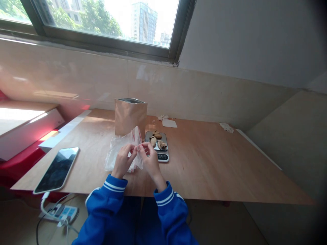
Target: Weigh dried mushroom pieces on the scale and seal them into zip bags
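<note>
Both my left hand point(125, 158) and my right hand point(149, 158) pinch the edge of a clear plastic zip bag point(138, 136) with a red line along its top. Their fingertips meet almost side by side in front of me. More clear bags point(112, 156) lie flat on the table behind and left of my left hand. Just beyond my right hand stands a small digital kitchen scale point(163, 156), its display partly covered by the hand. On its metal plate rest several pale brown dried pieces point(156, 139), perhaps mushrooms.
A brown foil-lined pouch point(130, 115) stands upright with its top open behind the bags. A phone point(57, 170) lies at the table's left, above a power strip point(61, 212). White paper point(169, 123) and crumpled tissue point(226, 128) are near the wall.
</note>
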{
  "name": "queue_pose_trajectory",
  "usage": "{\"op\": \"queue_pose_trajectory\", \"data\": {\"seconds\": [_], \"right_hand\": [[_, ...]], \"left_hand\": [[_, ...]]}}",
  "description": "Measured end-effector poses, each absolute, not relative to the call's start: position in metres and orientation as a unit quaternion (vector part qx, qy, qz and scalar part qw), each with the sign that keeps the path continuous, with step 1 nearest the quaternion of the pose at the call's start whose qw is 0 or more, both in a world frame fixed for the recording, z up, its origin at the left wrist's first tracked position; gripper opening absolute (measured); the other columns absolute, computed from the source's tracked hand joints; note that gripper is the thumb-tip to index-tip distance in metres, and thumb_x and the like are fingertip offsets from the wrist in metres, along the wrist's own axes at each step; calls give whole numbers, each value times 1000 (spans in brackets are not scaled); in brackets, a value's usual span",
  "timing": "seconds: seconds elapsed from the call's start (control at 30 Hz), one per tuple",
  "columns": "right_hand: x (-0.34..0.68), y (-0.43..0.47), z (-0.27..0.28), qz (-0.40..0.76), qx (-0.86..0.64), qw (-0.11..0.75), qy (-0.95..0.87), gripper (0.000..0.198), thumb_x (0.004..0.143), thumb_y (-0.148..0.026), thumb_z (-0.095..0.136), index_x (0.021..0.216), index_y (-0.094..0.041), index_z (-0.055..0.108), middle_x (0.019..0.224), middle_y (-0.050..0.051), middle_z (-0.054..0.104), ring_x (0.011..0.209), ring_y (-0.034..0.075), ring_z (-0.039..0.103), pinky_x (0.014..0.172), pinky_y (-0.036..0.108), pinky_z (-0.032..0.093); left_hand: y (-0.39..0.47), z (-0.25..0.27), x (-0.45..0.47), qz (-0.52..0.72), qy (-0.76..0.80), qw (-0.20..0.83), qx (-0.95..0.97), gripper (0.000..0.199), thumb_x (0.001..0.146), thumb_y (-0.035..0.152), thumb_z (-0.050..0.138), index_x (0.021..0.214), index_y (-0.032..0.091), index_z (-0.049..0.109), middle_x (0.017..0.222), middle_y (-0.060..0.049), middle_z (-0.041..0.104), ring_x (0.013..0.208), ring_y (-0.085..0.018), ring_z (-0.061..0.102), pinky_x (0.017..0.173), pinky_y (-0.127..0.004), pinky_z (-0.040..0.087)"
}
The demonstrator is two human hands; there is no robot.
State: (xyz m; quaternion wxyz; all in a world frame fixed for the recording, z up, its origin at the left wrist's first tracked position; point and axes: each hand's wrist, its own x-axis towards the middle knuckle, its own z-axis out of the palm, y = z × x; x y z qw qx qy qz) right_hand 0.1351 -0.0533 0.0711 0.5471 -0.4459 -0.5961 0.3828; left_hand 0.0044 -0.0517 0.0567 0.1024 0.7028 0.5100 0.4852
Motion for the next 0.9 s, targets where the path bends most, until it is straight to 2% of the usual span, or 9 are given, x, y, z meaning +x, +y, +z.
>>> {"op": "queue_pose_trajectory", "data": {"seconds": [0.13, 0.2, 0.33, 0.43, 0.5, 0.67, 0.9], "right_hand": [[155, -40, 68, 327, -498, 622, -508, 27, 91, -49, 48, 87, -22, 50, 71, -1, 58, 58, 14, 53, 54, 25, 43], [170, -33, 67, 329, -504, 624, -498, 31, 90, -52, 49, 87, -22, 50, 72, 0, 59, 60, 14, 55, 53, 25, 43], [196, -20, 62, 321, -486, 563, -587, 33, 91, -52, 46, 94, -20, 57, 86, 4, 64, 77, 17, 60, 69, 29, 48], [210, -14, 50, 178, -538, 535, -627, 31, 93, -46, 43, 100, -20, 59, 102, 9, 61, 99, 22, 56, 87, 38, 45], [217, -10, 39, 93, -575, 501, -640, 30, 93, -43, 45, 103, -19, 60, 107, 12, 59, 106, 26, 52, 93, 43, 41], [225, -4, 14, 43, -597, 429, -676, 27, 93, -36, 47, 108, -18, 61, 106, 13, 61, 101, 26, 52, 90, 41, 41], [232, -2, 11, 56, -610, 427, -666, 19, 88, -31, 54, 99, -18, 63, 100, 11, 62, 96, 26, 54, 89, 42, 41]], "left_hand": [[-47, 73, 3, 557, 546, 61, 622, 25, 88, 33, 44, 67, 21, 45, 61, 3, 48, 60, -13, 47, 63, -25, 40], [-44, 83, 5, 586, 563, 53, 581, 25, 86, 32, 45, 64, 21, 43, 58, 4, 46, 58, -12, 45, 62, -24, 39], [-32, 101, 11, 579, 590, 80, 557, 28, 84, 34, 48, 60, 20, 42, 54, 5, 43, 55, -10, 43, 59, -23, 35], [-18, 106, 11, 503, 641, 115, 568, 28, 81, 35, 53, 59, 20, 46, 54, 4, 48, 54, -11, 45, 55, -23, 30], [-9, 105, 10, 446, 670, 129, 580, 26, 79, 36, 55, 59, 20, 50, 56, 3, 52, 56, -12, 48, 54, -24, 27], [2, 88, 18, 428, 674, 124, 589, 28, 82, 36, 50, 59, 20, 47, 58, 1, 53, 58, -14, 49, 55, -25, 25], [-2, 48, 34, 506, 630, 141, 572, 34, 87, 38, 42, 58, 21, 37, 54, 4, 43, 52, -11, 41, 54, -24, 27]]}}
